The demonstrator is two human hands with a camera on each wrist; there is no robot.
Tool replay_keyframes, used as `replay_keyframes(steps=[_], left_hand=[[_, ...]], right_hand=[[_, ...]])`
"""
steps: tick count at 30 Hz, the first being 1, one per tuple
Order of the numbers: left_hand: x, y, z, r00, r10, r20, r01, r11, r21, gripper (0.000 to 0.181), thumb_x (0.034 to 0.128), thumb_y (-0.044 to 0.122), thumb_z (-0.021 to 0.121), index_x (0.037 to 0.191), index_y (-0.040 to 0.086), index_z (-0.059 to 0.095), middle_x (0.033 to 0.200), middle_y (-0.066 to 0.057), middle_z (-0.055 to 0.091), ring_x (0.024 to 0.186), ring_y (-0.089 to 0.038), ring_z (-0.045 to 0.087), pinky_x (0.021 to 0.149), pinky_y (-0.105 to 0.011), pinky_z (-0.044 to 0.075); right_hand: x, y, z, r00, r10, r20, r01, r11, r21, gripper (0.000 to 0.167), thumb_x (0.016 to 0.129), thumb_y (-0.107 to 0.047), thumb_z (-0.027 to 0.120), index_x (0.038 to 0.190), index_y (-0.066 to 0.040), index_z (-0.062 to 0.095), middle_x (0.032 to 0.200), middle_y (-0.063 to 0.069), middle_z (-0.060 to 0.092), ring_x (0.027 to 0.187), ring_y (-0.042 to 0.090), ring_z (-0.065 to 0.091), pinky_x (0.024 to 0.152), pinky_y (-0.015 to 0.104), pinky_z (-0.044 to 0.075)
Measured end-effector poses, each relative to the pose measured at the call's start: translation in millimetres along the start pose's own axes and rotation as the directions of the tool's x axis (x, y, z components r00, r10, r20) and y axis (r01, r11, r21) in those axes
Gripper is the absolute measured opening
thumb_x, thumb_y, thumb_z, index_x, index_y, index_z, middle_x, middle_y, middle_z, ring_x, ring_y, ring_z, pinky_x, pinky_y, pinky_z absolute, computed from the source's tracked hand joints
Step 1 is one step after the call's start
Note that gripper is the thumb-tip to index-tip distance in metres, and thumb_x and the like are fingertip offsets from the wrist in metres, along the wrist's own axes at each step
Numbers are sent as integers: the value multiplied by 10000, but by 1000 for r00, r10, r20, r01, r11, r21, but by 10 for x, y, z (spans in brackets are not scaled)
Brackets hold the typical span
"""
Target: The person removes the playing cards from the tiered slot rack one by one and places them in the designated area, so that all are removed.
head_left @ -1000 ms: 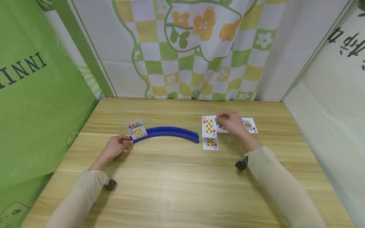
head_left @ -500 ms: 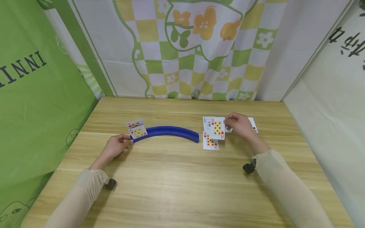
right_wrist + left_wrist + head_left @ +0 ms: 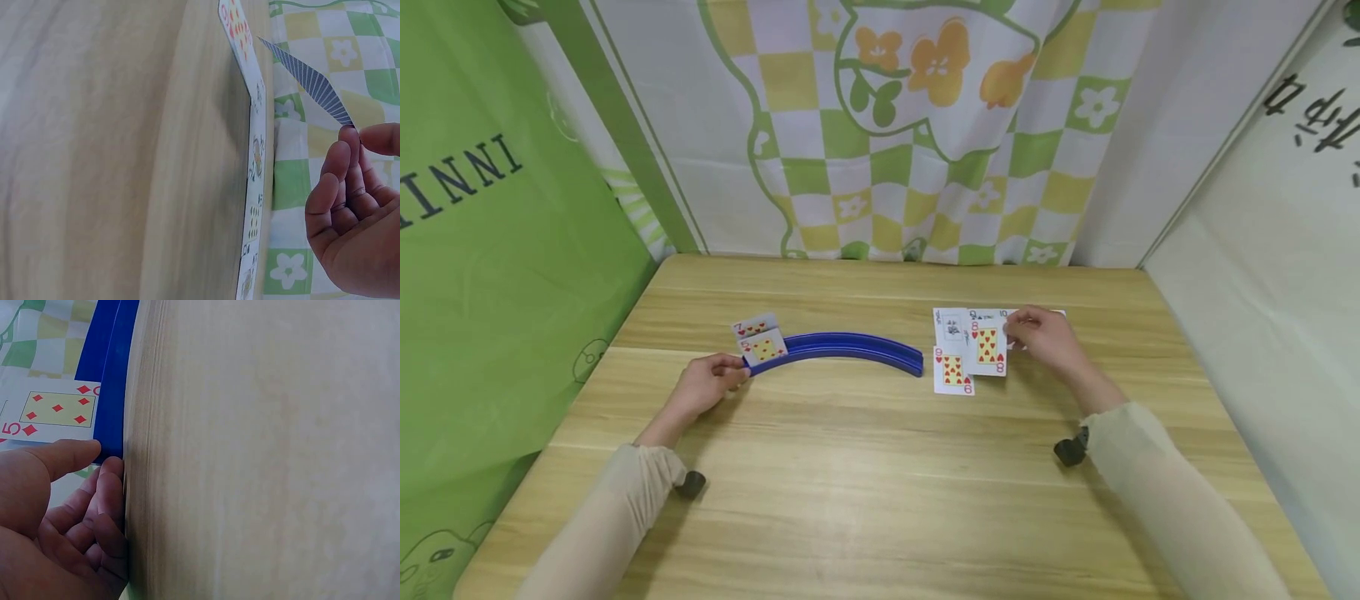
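Observation:
At the left end of a curved blue card holder, my left hand pinches the end between thumb and fingers. A seven of hearts and a five of diamonds stand in the holder beside that hand, the five in front. My right hand pinches the right edge of an eight of hearts. In the right wrist view this card shows its striped back, held clear of the tabletop. Below it lie a nine of hearts, a joker and several other cards, partly covered.
The wooden table runs to a checked curtain at the back. A green cloth hangs at the left and a white one at the right. Dark wrist cameras sit at both cuffs.
My right hand has moved to the right and slightly toward me with the eight of hearts, uncovering the joker and more of the nine. The left hand and the holder stay put.

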State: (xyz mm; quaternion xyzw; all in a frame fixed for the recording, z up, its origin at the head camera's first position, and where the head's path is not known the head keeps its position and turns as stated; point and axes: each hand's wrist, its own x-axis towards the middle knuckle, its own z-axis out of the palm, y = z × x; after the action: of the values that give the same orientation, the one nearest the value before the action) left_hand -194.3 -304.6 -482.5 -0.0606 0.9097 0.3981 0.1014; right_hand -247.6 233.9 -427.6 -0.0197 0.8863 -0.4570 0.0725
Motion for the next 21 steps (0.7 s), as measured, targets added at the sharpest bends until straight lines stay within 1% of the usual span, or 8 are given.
replay_keyframes(steps=[3,5,8,10,14,17,21], left_hand=[[-2,1,-3,1000,3,-1,-3,1000,-4,385,995,295,606,1253,8,616,1130,-197,705,867,-180,658,685,-257,509],[-3,0,-3,1000,2,-1,-2,1000,-2,387,996,298,606,1254,10,616,1131,-197,705,870,-180,661,686,-257,510],[-1,-6,-1,1000,-1,0,1,1000,7,392,996,308,605,1257,16,616,1134,-193,708,876,-181,664,689,-259,508],[-1,-8,0,1000,-4,0,4,1000,10,394,997,314,604,1259,19,617,1134,-190,709,880,-183,665,692,-261,506],[-7,1,1,1000,-10,1,10,1000,7,394,997,318,604,1259,24,617,1128,-184,710,884,-189,662,697,-265,502],[-7,8,2,1000,-10,-2,10,1000,4,394,996,320,606,1257,25,619,1122,-181,711,882,-191,659,694,-264,501],[-3,7,2,1000,-7,-4,7,1000,2,398,994,321,608,1258,24,620,1123,-182,712,879,-189,660,687,-263,502]], right_hand=[[-9,26,-10,1000,22,16,-22,1000,15,303,1004,-183,544,1182,53,613,1152,253,665,963,218,669,895,404,576],[-15,43,-14,999,39,30,-39,999,7,310,1008,-197,538,1192,42,609,1183,251,654,1019,263,664,910,408,571],[-20,69,-16,998,51,43,-50,999,-17,315,1007,-213,542,1195,29,614,1189,245,658,1048,309,658,888,394,570],[-14,94,-19,997,56,46,-54,998,-41,309,1002,-222,553,1184,18,625,1160,235,675,1021,308,663,841,349,563],[-4,133,-33,996,63,70,-57,994,-95,324,993,-232,564,1195,10,639,1123,205,695,986,283,654,782,271,512],[1,155,-45,993,72,88,-59,988,-141,336,988,-233,566,1209,8,642,1103,186,705,953,248,640,765,255,476],[13,182,-54,992,79,100,-60,981,-185,342,976,-227,583,1203,21,646,1047,180,710,816,191,621,699,268,484]])
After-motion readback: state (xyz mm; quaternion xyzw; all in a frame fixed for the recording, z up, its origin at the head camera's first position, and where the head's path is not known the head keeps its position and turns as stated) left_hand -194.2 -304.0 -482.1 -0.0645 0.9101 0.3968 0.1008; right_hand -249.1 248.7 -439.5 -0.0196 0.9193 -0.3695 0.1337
